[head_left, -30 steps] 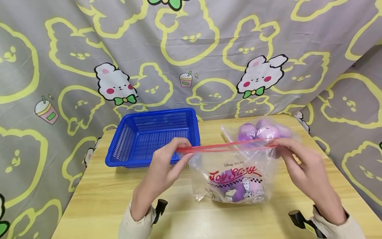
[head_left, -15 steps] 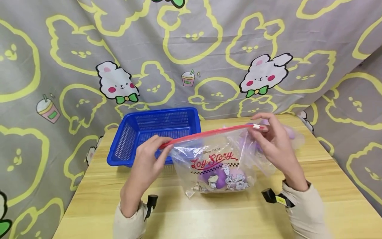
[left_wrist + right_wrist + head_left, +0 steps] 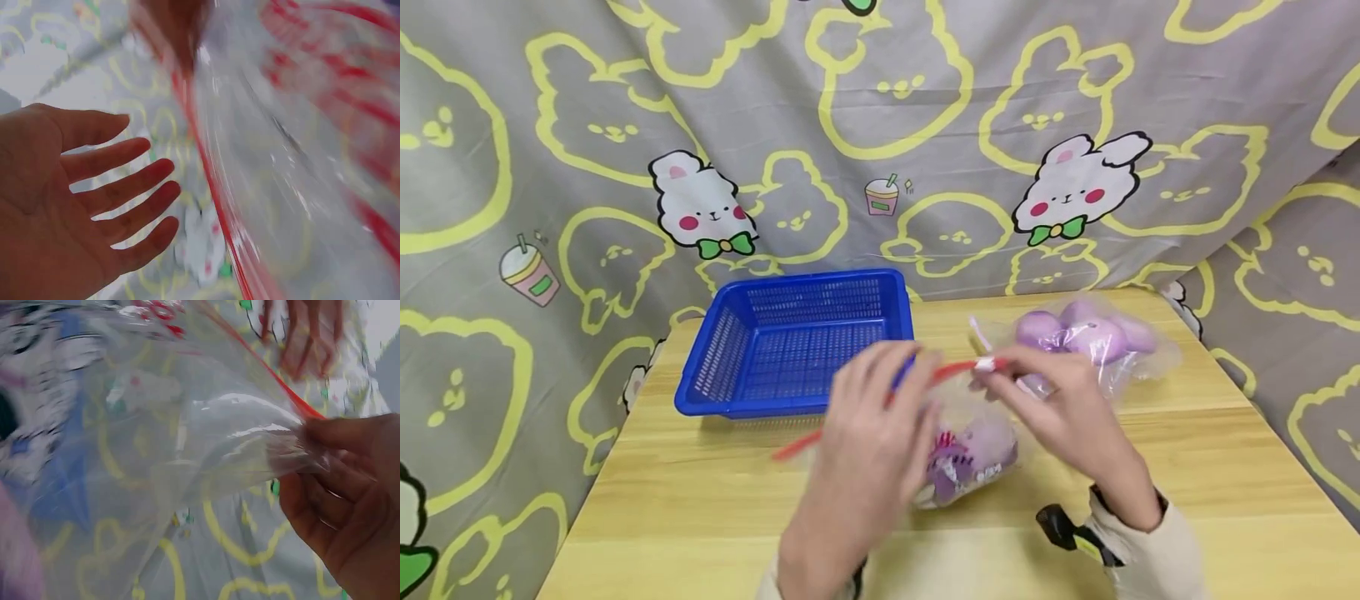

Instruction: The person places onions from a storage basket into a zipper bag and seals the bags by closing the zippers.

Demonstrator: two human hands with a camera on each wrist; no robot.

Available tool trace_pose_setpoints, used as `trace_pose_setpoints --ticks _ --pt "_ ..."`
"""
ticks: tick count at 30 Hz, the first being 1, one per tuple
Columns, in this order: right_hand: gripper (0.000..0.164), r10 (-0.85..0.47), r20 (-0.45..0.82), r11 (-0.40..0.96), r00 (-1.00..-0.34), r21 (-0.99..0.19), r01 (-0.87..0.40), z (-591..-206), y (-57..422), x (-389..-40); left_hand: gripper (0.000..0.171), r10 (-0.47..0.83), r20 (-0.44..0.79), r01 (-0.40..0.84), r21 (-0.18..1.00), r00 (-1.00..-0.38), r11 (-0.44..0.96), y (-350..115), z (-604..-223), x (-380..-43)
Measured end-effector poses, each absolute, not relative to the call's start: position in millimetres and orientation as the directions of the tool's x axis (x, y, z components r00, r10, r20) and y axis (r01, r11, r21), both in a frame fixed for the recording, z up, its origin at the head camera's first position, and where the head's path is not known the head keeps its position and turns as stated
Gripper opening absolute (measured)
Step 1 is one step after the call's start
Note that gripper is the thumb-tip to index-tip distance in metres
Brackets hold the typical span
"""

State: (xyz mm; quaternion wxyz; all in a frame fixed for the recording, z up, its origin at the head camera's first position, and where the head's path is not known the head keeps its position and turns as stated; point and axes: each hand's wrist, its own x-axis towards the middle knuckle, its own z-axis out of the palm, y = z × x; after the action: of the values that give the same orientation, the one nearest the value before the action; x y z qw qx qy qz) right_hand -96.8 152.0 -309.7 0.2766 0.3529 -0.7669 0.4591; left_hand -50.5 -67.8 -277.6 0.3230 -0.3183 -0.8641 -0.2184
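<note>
A clear zip bag with a red zip strip and red lettering holds purple and pink round items, too blurred to name. My right hand pinches the strip's right end, by a white slider. In the right wrist view, thumb and fingers grip the bag's corner. My left hand passes in front of the bag, blurred. The left wrist view shows that hand with its fingers spread and apart from the red strip. The strip's left end sticks out freely beyond this hand in the head view.
A blue plastic basket stands at the back left of the wooden table. Another clear bag, with several purple round items in it, lies at the back right. A patterned curtain hangs behind the table.
My left hand has let go of the strip's left end and moved right, across the bag. My right hand, after shifting from the far corner to the slider, has dropped slightly with the bag.
</note>
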Motion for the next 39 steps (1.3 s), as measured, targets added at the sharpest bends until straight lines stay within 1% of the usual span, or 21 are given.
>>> trace_pose_setpoints --ticks 2,4,6,9,14,16,19,21,24,27,31,34,39 --pt "0.018 -0.359 0.744 0.341 -0.564 -0.458 -0.821 -310 145 -91 0.029 0.430 0.716 0.692 0.101 -0.549 0.715 -57 -281 -47" --pt "0.019 -0.394 0.740 0.366 -0.546 -0.418 -0.831 -309 139 -86 0.021 0.438 0.727 0.680 0.055 -0.529 0.731 -52 -284 -47" --pt "0.021 -0.406 0.735 0.373 -0.543 -0.409 -0.833 -307 135 -83 0.013 0.425 0.734 0.666 0.050 -0.530 0.744 -51 -287 -49" --pt "0.023 -0.414 0.714 0.389 -0.565 -0.423 -0.818 -304 136 -80 0.006 0.411 0.729 0.668 0.085 -0.548 0.739 -53 -289 -54" --pt "0.022 -0.447 0.639 0.428 -0.626 -0.462 -0.777 -301 143 -74 0.009 0.434 0.719 0.718 0.130 -0.543 0.684 -55 -292 -59" --pt "0.022 -0.466 0.616 0.440 -0.634 -0.461 -0.771 -300 144 -73 0.010 0.443 0.715 0.729 0.135 -0.541 0.671 -55 -293 -60" --pt "0.021 -0.495 0.608 0.432 -0.621 -0.448 -0.783 -300 144 -74 0.011 0.457 0.713 0.732 0.115 -0.531 0.671 -56 -293 -60" --pt "0.022 -0.504 0.616 0.402 -0.605 -0.453 -0.796 -301 144 -77 0.010 0.466 0.708 0.729 0.101 -0.531 0.677 -57 -292 -61" --pt "0.022 -0.501 0.643 0.349 -0.580 -0.464 -0.815 -304 145 -83 0.010 0.476 0.701 0.731 0.096 -0.532 0.676 -58 -292 -63" --pt "0.022 -0.480 0.665 0.317 -0.572 -0.476 -0.820 -308 146 -87 0.010 0.474 0.699 0.736 0.110 -0.536 0.668 -57 -292 -65" --pt "0.018 -0.459 0.676 0.308 -0.576 -0.487 -0.817 -312 148 -90 0.012 0.467 0.698 0.739 0.131 -0.542 0.661 -56 -293 -66" --pt "0.014 -0.450 0.692 0.304 -0.564 -0.476 -0.825 -315 149 -90 0.013 0.470 0.700 0.739 0.125 -0.539 0.662 -56 -294 -66" --pt "0.015 -0.448 0.705 0.316 -0.549 -0.450 -0.835 -317 150 -88 0.015 0.473 0.702 0.747 0.129 -0.533 0.652 -57 -295 -66"
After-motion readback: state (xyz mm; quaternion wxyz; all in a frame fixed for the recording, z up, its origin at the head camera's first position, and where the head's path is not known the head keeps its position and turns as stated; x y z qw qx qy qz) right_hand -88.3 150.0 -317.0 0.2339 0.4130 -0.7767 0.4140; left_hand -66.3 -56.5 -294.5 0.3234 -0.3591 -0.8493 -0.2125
